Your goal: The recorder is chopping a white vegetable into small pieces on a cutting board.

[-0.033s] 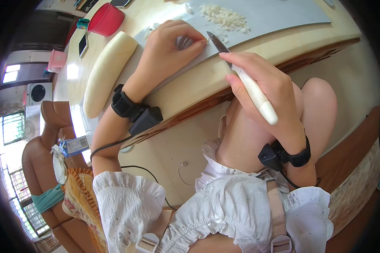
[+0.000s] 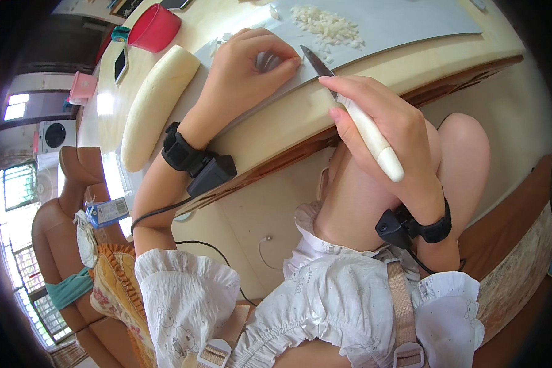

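Holding knife, grey brd on pale tbl, brn chair

Reading the clock from the middle of my head view, I have a pale tabletop sweeping from 10 o'clock to 2, its near edge trimmed in brown wood. A flat grey-white board lies on it from 11 to 1, with a loose heap of chopped white pieces just past 12. At 10 I see a thick, pale, peeled vegetable beside the board and a phone; toward 11, a red tub.
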Available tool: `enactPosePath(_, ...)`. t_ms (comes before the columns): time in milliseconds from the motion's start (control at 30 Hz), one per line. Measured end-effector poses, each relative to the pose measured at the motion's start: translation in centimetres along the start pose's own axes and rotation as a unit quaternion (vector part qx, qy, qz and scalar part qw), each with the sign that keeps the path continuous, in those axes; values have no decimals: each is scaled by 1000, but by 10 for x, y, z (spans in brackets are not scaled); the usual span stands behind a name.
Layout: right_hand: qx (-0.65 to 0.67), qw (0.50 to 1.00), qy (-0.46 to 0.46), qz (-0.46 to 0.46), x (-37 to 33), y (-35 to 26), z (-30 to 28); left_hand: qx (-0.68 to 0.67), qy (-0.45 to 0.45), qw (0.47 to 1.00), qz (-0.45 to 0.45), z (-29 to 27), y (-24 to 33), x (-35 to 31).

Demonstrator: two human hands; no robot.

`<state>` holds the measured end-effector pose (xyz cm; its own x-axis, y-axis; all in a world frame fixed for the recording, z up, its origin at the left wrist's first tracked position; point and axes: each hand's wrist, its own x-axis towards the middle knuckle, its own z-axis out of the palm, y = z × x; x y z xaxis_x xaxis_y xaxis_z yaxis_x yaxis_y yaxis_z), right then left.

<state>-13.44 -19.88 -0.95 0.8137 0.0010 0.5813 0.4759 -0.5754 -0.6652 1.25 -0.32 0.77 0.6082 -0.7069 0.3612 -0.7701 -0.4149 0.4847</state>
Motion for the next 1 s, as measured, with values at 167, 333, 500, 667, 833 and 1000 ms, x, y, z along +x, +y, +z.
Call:
enactPosePath(167,-1,1000,8,-16,1,0,0,21,7,1000,8,1,3,1)
enactPosePath(333,28,998,-36,38,-1,-6,-4,29,6,1000,10,1,0,0)
enactPosePath(500,21,998,-34,43,-1,-6,-4,30,5,1000,-4,0,0,1)
enactPosePath(667,-23,999,-6,-24,0,0,-2,27,9,1000,3,0,1,0)
enactPosePath(833,-49,998,-17,-25,0,-4,-5,34,3,999,3,-1,3,1)
enactPosePath(1000,-33,999,-32,-18,3,-4,-4,32,-4,999,-3,-1,5,2)
